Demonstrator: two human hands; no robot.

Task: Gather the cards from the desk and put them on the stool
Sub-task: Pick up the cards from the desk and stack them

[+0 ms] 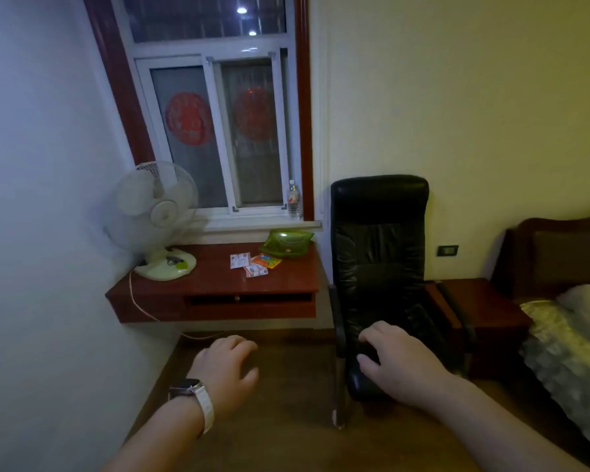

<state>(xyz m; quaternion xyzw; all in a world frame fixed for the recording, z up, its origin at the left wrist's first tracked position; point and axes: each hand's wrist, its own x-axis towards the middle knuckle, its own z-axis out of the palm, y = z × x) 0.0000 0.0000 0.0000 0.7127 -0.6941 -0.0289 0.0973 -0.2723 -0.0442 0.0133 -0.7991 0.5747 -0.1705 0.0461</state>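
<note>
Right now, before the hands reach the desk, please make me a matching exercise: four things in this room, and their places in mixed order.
Things:
1. fan
2. bottle
3. cards
4. green dish

Places:
A. on the windowsill, right end
B. desk top, middle
C. desk, left end, near the wall
D. desk, back right corner, below the sill

Pairs: 1-C, 2-A, 3-B, 4-D

Red-brown wooden wall-mounted desk (215, 284): glossy lacquer. Small printed paper cards (254, 264) at its 2 o'clock: slick sheen. Green translucent glass-like dish (286, 241): shiny. Black leather-look high-backed chair (378, 253): creased, glossy. White plastic fan (157, 212): smooth.
</note>
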